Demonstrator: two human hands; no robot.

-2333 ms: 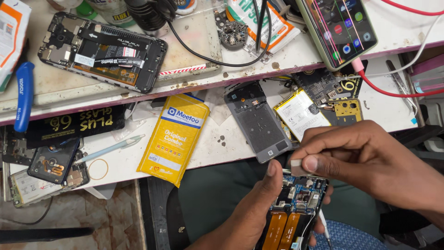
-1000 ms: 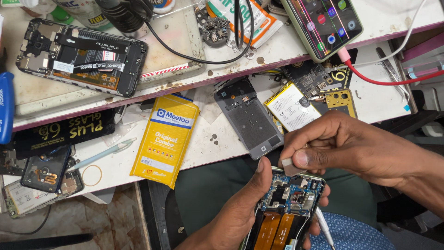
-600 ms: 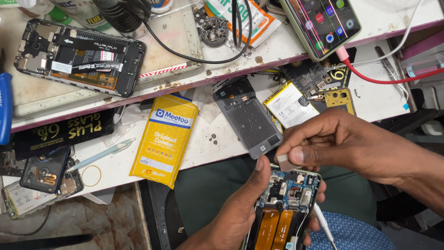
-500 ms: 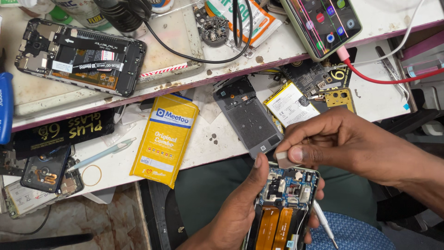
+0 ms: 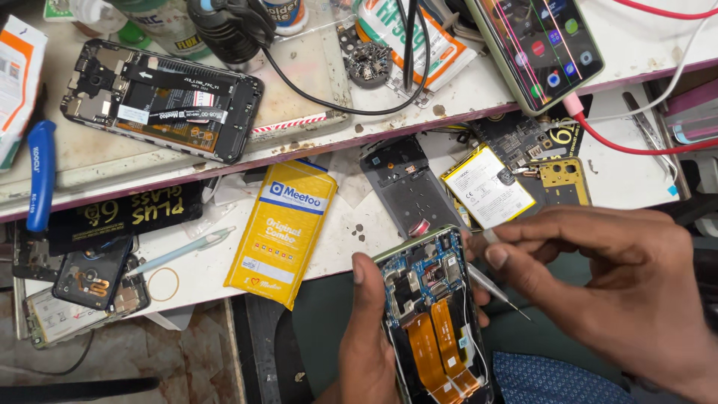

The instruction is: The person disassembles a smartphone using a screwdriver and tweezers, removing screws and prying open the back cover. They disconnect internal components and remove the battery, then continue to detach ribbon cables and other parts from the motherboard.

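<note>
Cradling the opened phone [image 5: 434, 314], the left hand [image 5: 370, 337] wraps shut; the right hand [image 5: 606, 277] pinches a screwdriver [image 5: 497, 288].

Surface [image 5: 598, 161]: white, scuffed, stained, on two levels.
Far level: opened phone [image 5: 161, 101] at left, lit phone [image 5: 540, 45] on a red cable [image 5: 636, 142] at right.
Near level: yellow packet [image 5: 284, 232] in the middle, grey back cover [image 5: 407, 187] and white battery [image 5: 488, 187] to its right, dismantled phone [image 5: 86, 288] at far left.
</note>
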